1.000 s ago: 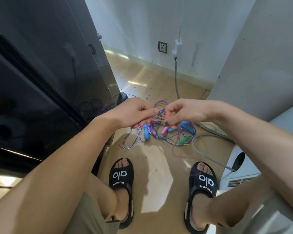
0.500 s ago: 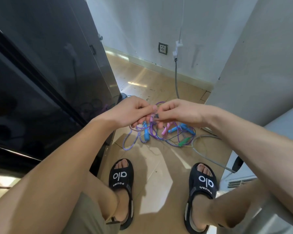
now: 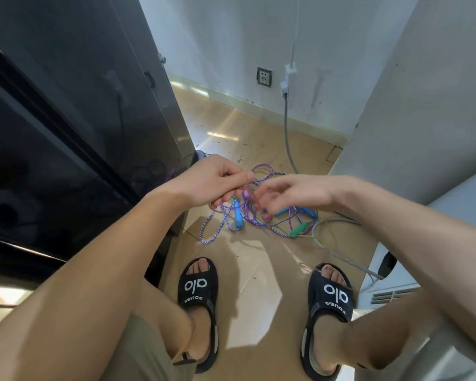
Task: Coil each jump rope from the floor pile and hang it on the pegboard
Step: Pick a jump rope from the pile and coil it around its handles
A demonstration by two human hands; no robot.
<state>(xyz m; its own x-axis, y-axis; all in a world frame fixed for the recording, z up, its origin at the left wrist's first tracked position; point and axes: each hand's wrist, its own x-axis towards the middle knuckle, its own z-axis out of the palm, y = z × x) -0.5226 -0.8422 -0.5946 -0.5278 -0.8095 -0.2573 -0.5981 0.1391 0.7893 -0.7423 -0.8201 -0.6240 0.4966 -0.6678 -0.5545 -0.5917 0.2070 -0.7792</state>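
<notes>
A tangled pile of jump ropes (image 3: 261, 218) lies on the tan floor ahead of my feet: purple-and-white braided cord, blue handles (image 3: 238, 215), a green handle (image 3: 298, 229). My left hand (image 3: 215, 184) is held above the pile, fingers curled round pink handles and thin cord. My right hand (image 3: 291, 192) is just to its right, fingers spread and loosely bent, touching the hanging cord near the pink handle (image 3: 254, 200). No pegboard is in view.
A tall dark glossy cabinet (image 3: 80, 119) fills the left. A grey panel (image 3: 423, 92) and a white appliance (image 3: 396, 287) stand on the right. A grey hose (image 3: 287, 133) runs down the back wall and loops on the floor. My sandalled feet (image 3: 198, 292) stand below.
My right hand has let go of its pinch beside the left hand and opened, moving slightly right and down. My left hand keeps its hold on the handles.
</notes>
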